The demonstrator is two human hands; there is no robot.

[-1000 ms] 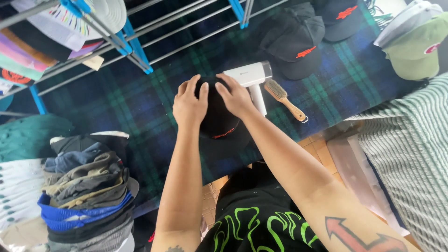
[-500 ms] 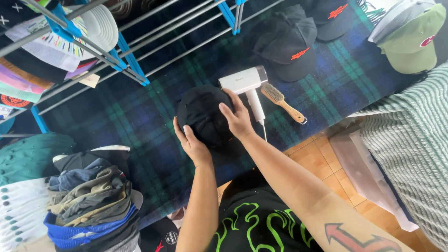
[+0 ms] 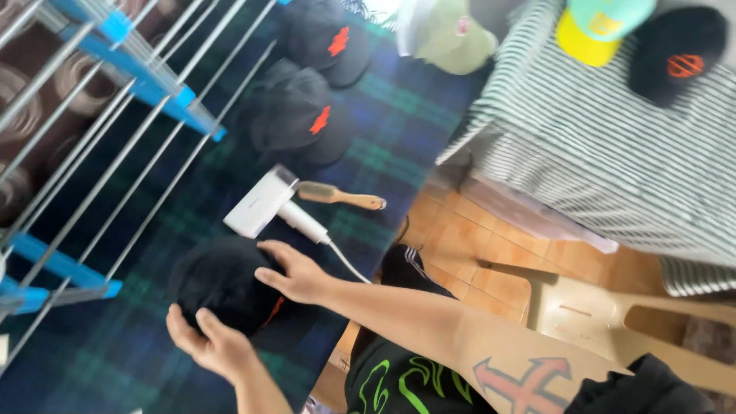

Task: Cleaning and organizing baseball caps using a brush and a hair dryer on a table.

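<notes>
Dark plaid cloth [image 3: 399,153] covers the desk, seen from the head camera looking down past a grey and blue drying rack [image 3: 115,146] on one side and a striped cloth [image 3: 598,153] on the other, orange floor tiles showing between.

A black cap [image 3: 218,280] lies on the plaid between both hands. The right hand [image 3: 295,274] rests flat on the cap's near side, fingers spread and loosely extended, pressing rather than clasping. The left hand [image 3: 211,341] sits just below the cap, palm up and fingers curled open, its tips touching or almost touching the cap's lower edge; its grip is not closed on anything. The cap thus lies directly under the right hand and just beyond the left hand's fingertips, and the right hand is the nearer. The cap looks rounded, with no clear long axis; a red mark shows at its edge by the right wrist.

Just beyond the right hand lie a white steamer [image 3: 264,203] with its cord, and a wooden brush [image 3: 341,197]. Farther off are two more black caps [image 3: 303,123] with red marks, a pale green cap [image 3: 452,38], and a yellow and teal cap [image 3: 602,27] on the stripes.
</notes>
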